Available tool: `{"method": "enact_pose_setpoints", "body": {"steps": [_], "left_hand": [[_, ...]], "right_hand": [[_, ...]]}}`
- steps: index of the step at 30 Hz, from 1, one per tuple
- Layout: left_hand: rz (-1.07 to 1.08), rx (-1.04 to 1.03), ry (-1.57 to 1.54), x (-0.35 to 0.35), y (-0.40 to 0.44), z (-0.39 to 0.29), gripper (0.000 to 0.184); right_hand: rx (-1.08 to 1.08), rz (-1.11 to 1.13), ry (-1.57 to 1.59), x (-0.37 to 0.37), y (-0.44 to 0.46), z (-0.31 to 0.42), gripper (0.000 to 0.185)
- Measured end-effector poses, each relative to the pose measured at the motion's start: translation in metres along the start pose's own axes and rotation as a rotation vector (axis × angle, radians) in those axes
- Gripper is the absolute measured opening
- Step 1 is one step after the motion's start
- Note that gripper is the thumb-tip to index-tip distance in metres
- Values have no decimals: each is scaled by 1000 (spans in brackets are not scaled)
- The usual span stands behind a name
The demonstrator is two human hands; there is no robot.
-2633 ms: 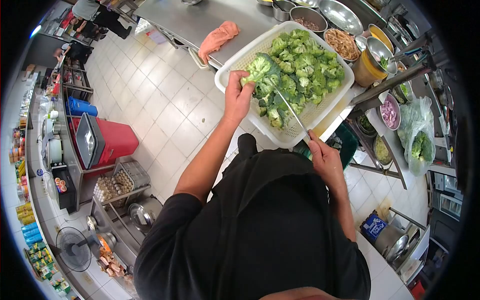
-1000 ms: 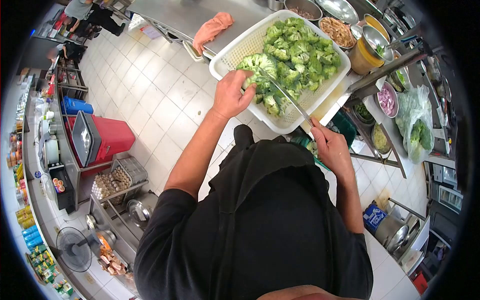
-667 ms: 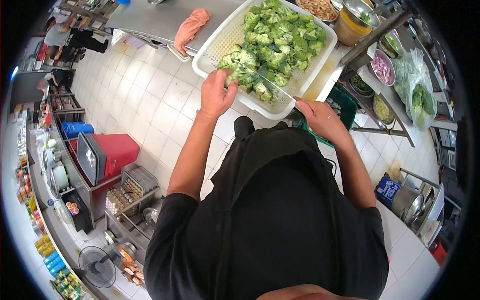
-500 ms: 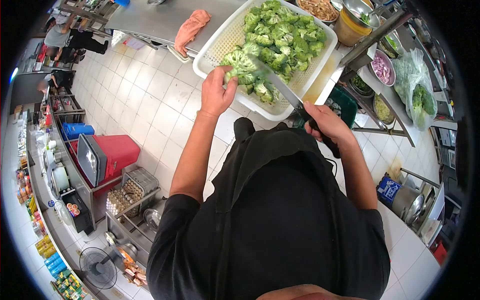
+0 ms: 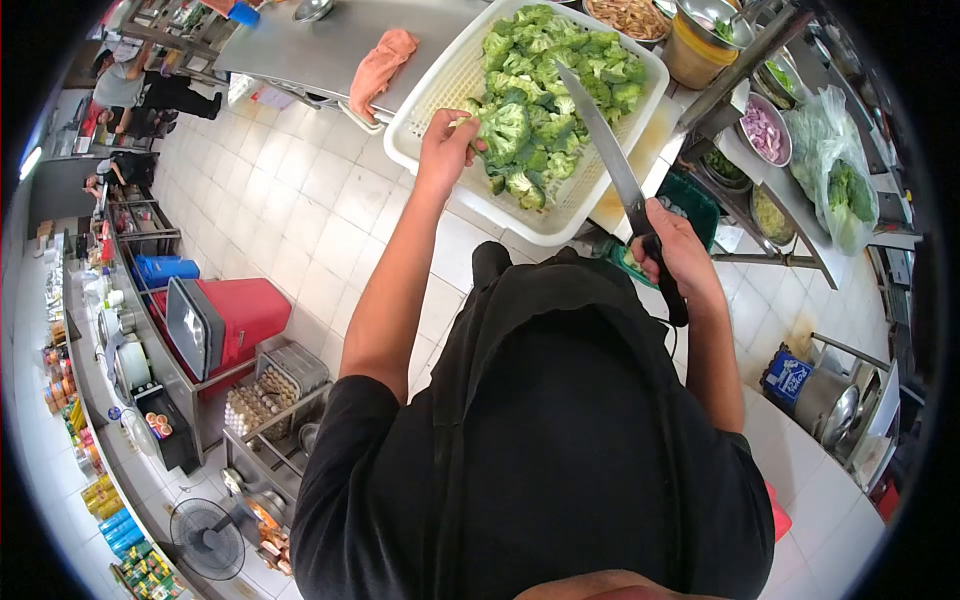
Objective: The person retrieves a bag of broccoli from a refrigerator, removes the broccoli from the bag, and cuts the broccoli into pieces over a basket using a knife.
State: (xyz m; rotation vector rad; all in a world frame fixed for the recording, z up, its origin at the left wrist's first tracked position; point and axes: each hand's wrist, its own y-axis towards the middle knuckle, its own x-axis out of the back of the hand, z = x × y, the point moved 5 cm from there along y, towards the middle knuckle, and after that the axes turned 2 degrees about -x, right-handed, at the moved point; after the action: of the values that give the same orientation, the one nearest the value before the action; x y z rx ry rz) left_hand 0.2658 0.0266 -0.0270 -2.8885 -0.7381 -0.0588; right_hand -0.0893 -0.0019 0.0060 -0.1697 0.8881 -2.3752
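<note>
My left hand (image 5: pixel 447 150) is closed around the stalk end of a head of broccoli (image 5: pixel 503 130), held over the near left part of a white plastic basket (image 5: pixel 430 100). Cut broccoli florets (image 5: pixel 560 60) are heaped inside that basket. In my right hand (image 5: pixel 678 250) is a large knife (image 5: pixel 607 140) with a black handle. Its long blade slants up and to the left across the basket, apart from the broccoli in my left hand.
A steel table (image 5: pixel 330 50) bears an orange cloth (image 5: pixel 382 70) left of the basket. To the right are a bowl of chopped purple onion (image 5: pixel 763 132) and a bagged green vegetable (image 5: pixel 848 205). Below the basket's right side stands a green crate (image 5: pixel 700 205). Two people are far left.
The knife blade has moved away from the held broccoli, up and to the right. My right hand has shifted slightly right, and my left hand has turned the broccoli.
</note>
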Motion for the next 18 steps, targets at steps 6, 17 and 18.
{"method": "enact_pose_setpoints", "body": {"steps": [6, 17, 18], "left_hand": [[-73, 76, 172, 2, 23, 22, 29], [-39, -122, 540, 9, 23, 19, 34], [-50, -43, 442, 8, 23, 19, 32]], "right_hand": [[28, -14, 15, 5, -1, -10, 50], [3, -19, 8, 9, 3, -24, 46], [11, -8, 3, 9, 5, -24, 46]]}}
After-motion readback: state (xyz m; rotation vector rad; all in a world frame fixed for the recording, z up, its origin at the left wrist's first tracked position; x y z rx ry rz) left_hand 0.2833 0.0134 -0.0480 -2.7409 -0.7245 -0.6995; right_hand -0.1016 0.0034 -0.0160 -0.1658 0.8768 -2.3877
